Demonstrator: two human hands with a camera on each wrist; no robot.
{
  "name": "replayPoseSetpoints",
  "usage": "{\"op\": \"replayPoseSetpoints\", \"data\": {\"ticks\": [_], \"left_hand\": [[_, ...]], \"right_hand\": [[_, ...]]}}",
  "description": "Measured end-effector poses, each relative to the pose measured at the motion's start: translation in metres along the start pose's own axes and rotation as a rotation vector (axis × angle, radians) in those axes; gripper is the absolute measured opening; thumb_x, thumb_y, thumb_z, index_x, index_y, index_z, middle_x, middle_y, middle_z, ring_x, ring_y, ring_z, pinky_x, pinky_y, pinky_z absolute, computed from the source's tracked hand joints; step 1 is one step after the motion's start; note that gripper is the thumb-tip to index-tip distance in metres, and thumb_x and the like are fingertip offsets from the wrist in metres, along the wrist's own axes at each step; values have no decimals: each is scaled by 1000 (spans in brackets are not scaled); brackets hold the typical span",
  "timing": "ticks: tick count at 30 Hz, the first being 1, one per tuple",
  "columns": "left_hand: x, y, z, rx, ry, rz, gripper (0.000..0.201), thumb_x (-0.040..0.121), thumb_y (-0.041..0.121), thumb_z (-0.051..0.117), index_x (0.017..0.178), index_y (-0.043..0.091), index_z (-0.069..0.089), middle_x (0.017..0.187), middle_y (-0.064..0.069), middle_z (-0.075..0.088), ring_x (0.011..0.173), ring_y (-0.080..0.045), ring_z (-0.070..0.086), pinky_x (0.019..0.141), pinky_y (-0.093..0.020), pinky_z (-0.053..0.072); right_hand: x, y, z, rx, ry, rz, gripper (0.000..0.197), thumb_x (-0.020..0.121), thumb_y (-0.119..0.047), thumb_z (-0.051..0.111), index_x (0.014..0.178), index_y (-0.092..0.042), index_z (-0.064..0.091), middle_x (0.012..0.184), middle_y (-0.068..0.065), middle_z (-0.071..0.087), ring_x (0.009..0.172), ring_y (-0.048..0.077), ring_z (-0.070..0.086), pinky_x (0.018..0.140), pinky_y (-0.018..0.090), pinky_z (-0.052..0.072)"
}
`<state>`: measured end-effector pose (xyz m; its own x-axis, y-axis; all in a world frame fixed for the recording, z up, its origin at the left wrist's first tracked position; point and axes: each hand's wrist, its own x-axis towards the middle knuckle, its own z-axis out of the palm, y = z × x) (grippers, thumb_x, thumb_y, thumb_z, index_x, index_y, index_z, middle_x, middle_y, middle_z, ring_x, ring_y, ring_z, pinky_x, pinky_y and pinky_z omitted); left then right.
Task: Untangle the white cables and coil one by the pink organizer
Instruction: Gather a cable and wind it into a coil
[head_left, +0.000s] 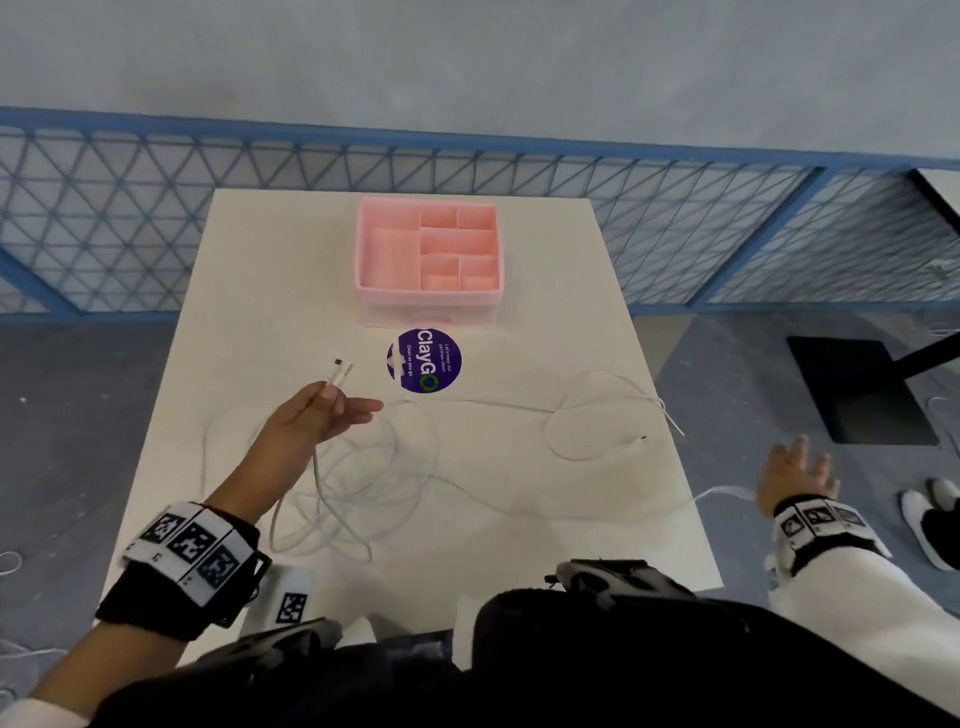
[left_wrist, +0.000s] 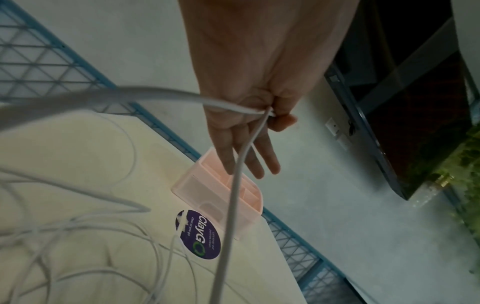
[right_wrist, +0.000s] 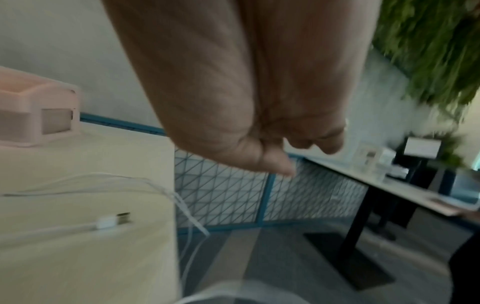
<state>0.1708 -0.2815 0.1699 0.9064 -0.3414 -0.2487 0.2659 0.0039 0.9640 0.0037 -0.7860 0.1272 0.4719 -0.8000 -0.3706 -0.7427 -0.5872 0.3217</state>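
A cream table (head_left: 545, 509) stands against a blue mesh railing (head_left: 104, 208) on a grey floor. Near its left edge, the left hand (head_left: 317, 415) hovers above the surface, thumb and forefinger pinching two white cable ends (head_left: 340, 371) while the other fingers (left_wrist: 259, 162) stretch out straight. From that pinch the white cables (head_left: 358, 483) drop into a loose tangle of overlapping loops across the near-left part of the table. At the middle of the far edge sits the pink organizer (head_left: 428, 260), its compartments open upward, and a round purple sticker (head_left: 424, 360) lies flat just in front of it. One strand runs from the tangle toward the right edge, where it curls into a single loop ending in a metal plug (right_wrist: 114, 220) resting on the table; another end (head_left: 675, 423) hangs over that edge. Beyond the near-right corner, the right hand (head_left: 795, 478) is off the table with fingers spread and grasps nothing.
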Motion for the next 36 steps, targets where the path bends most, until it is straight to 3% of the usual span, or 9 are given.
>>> {"op": "replayPoseSetpoints", "data": {"ticks": [2, 5, 7, 10, 15, 20, 28, 33, 36], "left_hand": [[0, -1, 2, 23, 28, -11, 32, 100, 24, 32, 72, 12, 43, 97, -4, 75, 82, -16, 70, 87, -29, 50], [1, -3, 14, 62, 31, -27, 32, 101, 25, 31, 73, 14, 45, 87, -3, 76, 73, -17, 68, 77, -28, 52], [2, -4, 26, 82, 51, -32, 32, 101, 24, 32, 74, 15, 46, 82, -2, 76, 63, -15, 63, 70, -26, 51], [4, -7, 41, 120, 68, -34, 31, 101, 23, 32, 74, 15, 44, 74, 2, 74, 48, -11, 49, 55, -20, 41], [1, -13, 56, 135, 68, -55, 29, 100, 22, 33, 75, 14, 45, 61, 4, 67, 40, -8, 29, 43, -16, 25], [4, -9, 64, 53, 132, -53, 24, 99, 23, 35, 77, 17, 41, 66, 3, 68, 46, -11, 29, 49, -21, 26], [14, 14, 102, -110, 162, -2, 21, 100, 24, 34, 90, 20, 53, 113, 2, 67, 101, -10, 64, 92, -31, 48], [2, 24, 98, -160, 171, 53, 29, 100, 31, 29, 85, 23, 52, 93, 4, 75, 76, -11, 66, 48, -27, 46], [2, 28, 81, -294, 231, 115, 29, 101, 27, 26, 81, 20, 46, 59, 5, 64, 59, -15, 63, 54, -29, 47]], "right_hand": [[1, -31, 7, 142, -33, -92, 46, 88, -8, 37, 134, -13, 36, 148, 14, 31, 132, 38, 35, 105, 51, 31], [-12, -95, 18, 430, -150, -206, 21, 91, -22, 45, 91, -6, 58, 115, 22, 61, 100, 36, 59, 92, 41, 45], [1, -130, 48, 500, -272, -188, 44, 86, -49, 46, 71, -9, 56, 103, 21, 69, 89, 34, 64, 90, 38, 49], [37, -154, 100, 687, -350, -96, 79, 63, -77, 46, 84, -3, 66, 97, 18, 71, 92, 34, 67, 90, 41, 51], [-18, -175, 64, 989, -335, -2, 36, 84, -29, 58, 112, -8, 58, 109, 13, 66, 100, 27, 64, 85, 32, 52], [-74, -206, 2, 1633, -210, -108, 18, 94, -16, 46, 99, -5, 61, 42, 0, 56, 33, 10, 51, 42, 18, 46], [-209, -240, -65, 1505, -357, -907, 21, 95, -10, 38, 87, -13, 57, 52, 2, 39, 46, 10, 34, 46, 17, 29], [-230, -259, -61, 1302, -306, -966, 22, 95, -19, 43, 75, -20, 52, 54, 1, 49, 50, 13, 45, 58, 26, 38], [-231, -260, -64, 1201, -314, -1049, 19, 92, -29, 48, 82, -15, 58, 61, 2, 52, 54, 16, 46, 64, 34, 41]]}}
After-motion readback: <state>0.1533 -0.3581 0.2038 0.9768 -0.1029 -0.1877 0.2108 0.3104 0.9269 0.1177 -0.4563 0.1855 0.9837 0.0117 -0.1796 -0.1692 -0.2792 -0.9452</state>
